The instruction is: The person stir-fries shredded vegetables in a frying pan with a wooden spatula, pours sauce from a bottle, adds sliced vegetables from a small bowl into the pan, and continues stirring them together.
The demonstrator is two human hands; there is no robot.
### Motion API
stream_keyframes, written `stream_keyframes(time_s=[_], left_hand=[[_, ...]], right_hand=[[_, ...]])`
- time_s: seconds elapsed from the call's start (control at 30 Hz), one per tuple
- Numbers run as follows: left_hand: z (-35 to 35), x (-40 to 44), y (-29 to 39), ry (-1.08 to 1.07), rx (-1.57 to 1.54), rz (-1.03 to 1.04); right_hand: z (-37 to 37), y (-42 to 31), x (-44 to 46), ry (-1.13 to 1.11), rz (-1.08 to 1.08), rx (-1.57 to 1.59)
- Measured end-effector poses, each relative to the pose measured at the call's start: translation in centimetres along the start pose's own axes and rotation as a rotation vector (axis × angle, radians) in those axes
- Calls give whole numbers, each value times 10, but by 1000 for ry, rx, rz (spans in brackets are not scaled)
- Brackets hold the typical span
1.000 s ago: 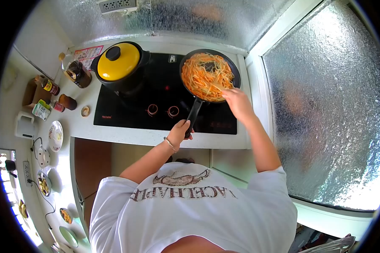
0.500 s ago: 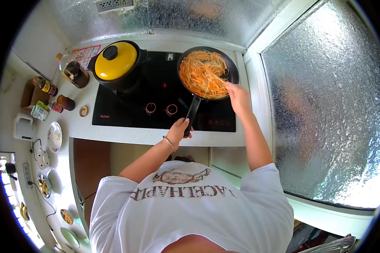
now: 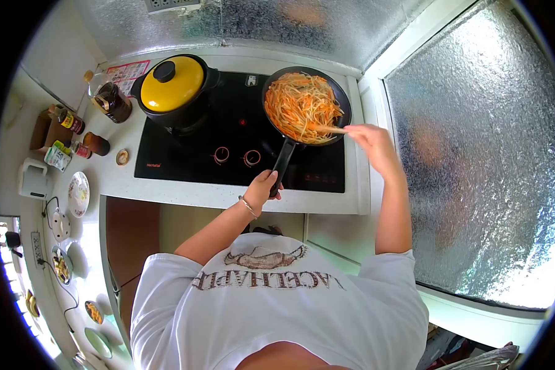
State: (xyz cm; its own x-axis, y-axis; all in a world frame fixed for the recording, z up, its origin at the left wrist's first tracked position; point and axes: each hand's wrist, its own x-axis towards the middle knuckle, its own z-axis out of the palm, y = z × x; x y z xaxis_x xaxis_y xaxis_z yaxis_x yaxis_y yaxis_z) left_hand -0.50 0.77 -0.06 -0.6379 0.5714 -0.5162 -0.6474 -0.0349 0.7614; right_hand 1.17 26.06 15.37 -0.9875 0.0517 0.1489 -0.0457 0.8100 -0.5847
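A black frying pan [image 3: 344,102] sits on the right of the black cooktop [image 3: 191,157]. Orange and pale shreds [image 3: 301,105] cover most of its inside. My left hand [image 3: 264,188] is wrapped round the pan's handle [image 3: 282,161], which points toward me. At the pan's right edge my right hand [image 3: 373,145] grips the end of a wooden spatula [image 3: 334,129]. The spatula's other end is hidden among the shreds.
A black pot with a yellow lid [image 3: 179,86] stands on the cooktop's left. Beside it on the counter are a large bottle [image 3: 112,102], smaller jars [image 3: 96,143] and a patterned plate [image 3: 79,194]. A glass panel [image 3: 475,154] rises on the right.
My right hand has moved right, away from the pan's middle, and the wooden spatula now shows plainly. The shreds have shifted and cover the bare spot in the pan. My left hand stays on the handle.
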Motion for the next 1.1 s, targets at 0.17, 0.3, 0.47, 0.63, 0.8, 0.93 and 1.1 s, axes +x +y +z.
stream_keyframes(time_s=[0.17,0.3,0.47,0.63,0.8,0.93,1.1], left_hand=[[0,0,-3,-3,0,10],[5,-1,1,27,-22,-21],[5,0,-3,19,-8,17],[4,0,-1,30,-4,-9],[3,0,-6,11,-6,7],[5,1,-3,27,-17,11],[6,1,-1,17,-19,12]], right_hand=[[51,20,13,51,-109,-123],[36,4,13,97,34,-36],[91,22,30,153,-233,-146],[74,2,1,195,-243,-159],[71,18,-16,125,-145,-198],[65,8,-22,166,-142,-134],[68,12,-24,201,-131,-125]])
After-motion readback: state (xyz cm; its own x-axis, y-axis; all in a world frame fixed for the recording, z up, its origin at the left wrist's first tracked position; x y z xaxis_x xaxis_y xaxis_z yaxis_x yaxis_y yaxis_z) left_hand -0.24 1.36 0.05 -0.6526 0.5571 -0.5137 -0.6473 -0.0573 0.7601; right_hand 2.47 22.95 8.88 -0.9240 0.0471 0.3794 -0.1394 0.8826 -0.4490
